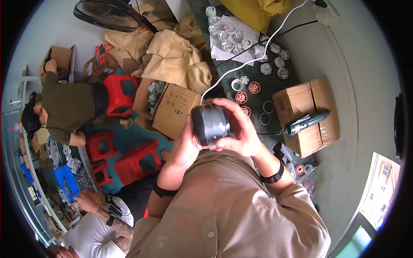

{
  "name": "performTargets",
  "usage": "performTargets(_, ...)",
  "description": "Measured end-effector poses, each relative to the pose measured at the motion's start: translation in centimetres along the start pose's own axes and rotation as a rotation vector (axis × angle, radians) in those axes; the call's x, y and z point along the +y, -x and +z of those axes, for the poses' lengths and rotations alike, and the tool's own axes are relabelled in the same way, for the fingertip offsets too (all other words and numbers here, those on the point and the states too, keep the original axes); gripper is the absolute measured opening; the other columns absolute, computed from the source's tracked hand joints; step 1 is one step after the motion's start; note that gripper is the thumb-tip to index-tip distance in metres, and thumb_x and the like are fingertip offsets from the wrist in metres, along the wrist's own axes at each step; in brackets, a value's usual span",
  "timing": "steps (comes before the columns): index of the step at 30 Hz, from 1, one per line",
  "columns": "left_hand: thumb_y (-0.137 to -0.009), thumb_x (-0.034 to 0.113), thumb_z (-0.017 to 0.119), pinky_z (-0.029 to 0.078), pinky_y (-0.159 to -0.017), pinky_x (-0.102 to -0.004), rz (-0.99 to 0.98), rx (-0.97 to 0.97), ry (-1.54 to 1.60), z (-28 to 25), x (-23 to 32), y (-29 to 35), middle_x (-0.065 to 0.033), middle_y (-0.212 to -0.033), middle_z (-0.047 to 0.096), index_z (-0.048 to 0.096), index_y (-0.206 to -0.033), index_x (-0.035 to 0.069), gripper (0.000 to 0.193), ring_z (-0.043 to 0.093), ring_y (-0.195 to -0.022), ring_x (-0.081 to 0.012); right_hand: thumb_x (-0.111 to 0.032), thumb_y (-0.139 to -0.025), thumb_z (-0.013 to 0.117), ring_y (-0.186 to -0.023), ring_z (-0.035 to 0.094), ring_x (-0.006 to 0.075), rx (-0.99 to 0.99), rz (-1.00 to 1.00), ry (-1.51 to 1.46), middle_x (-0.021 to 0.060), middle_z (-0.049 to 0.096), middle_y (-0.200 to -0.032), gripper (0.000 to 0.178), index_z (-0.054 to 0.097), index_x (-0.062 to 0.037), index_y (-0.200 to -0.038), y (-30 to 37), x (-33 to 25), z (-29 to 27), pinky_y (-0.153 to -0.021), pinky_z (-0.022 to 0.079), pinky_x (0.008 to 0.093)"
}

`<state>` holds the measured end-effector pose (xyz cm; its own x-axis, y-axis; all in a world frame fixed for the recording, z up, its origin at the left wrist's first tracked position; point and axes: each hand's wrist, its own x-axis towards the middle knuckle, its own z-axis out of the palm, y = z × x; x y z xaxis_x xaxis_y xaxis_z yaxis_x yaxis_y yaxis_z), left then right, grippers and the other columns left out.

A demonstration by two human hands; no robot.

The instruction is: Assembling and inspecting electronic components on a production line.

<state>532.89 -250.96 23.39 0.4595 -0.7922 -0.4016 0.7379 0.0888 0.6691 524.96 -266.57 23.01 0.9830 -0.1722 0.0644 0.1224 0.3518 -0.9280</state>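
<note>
Both my hands hold a black cylinder point(211, 124) in front of my body; its glossy side catches white reflections. My left hand point(187, 141) presses against its left side. Around its right side curl the fingers of my right hand point(241, 129), with the thumb across the lower front. A white cable point(241, 69) runs down from the upper right to the cylinder's top edge; whether it joins the cylinder I cannot tell. To the right of my hands, red ring-shaped parts point(241, 97) and white rings point(265, 118) lie on the dark table point(282, 92).
A cardboard box point(301, 142) bears a dark power screwdriver point(307, 122) at right. Several white round parts point(228, 36) stand on paper at the back. Left are an open carton point(176, 109), red stools point(137, 159) and two people at work point(75, 99). A black fan point(107, 15) stands behind.
</note>
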Motion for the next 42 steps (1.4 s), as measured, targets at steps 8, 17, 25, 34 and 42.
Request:
performTargets(8,-0.1,0.046,0.016,0.052,-0.079,-0.039,-0.031,-0.006,-0.1,-1.0,-0.8,0.6,-0.0181,-0.109,0.062,0.043,-0.129,-0.002,0.062,0.065,-0.089,-0.0311,-0.054,-0.075,0.068,-0.112,0.049,0.02,0.15,0.049,-0.047,0.0123,0.052,-0.119,0.088,0.036,0.0024,-0.134,-0.1,0.0,0.6,-0.097,0.037,0.0325)
performTargets(17,-0.097,0.021,0.047,0.05,-0.055,-0.0261,0.136,0.352,-0.709,0.0,0.8,2.4,-0.0068,-0.062,0.063,0.063,-0.084,-0.004,0.032,0.059,-0.05,-0.015,-0.049,-0.076,0.069,-0.111,0.049,0.0199,0.201,0.005,-0.025,0.0125,0.05,-0.121,0.084,0.036,0.0015,-0.135,0.4,0.7,0.5,-0.096,0.037,0.0323)
performTargets(25,-0.082,0.012,0.068,0.044,-0.091,-0.0318,0.624,0.177,-0.728,1.3,2.3,1.8,-0.0156,-0.123,0.052,0.044,-0.131,-0.001,0.056,0.055,-0.108,-0.0205,-0.038,-0.081,0.069,-0.116,0.047,0.0194,0.081,-0.044,-0.091,0.0106,0.049,-0.124,0.079,0.031,0.0006,-0.139,-0.3,0.4,1.1,-0.1,0.034,0.0327)
performTargets(34,-0.065,0.018,0.082,0.038,-0.102,-0.0395,0.902,0.072,-1.004,2.1,5.2,2.1,-0.0149,-0.133,0.045,0.047,-0.128,0.003,0.074,0.045,-0.124,-0.0307,-0.058,-0.091,0.041,-0.115,0.051,0.0219,0.185,0.085,-0.232,0.0138,0.052,-0.124,0.074,0.038,0.0032,-0.133,-1.7,-1.1,3.0,-0.099,0.041,0.0355)
performTargets(42,-0.056,0.022,0.086,0.046,-0.091,-0.0397,1.035,0.001,-1.118,0.6,7.0,3.3,-0.0115,-0.126,0.05,0.054,-0.114,0.009,0.068,0.052,-0.112,-0.0299,-0.063,-0.091,0.03,-0.119,0.048,0.0249,0.183,0.231,-0.371,0.0117,0.05,-0.128,0.073,0.039,-0.0047,-0.134,-1.4,-0.9,4.0,-0.102,0.037,0.0387)
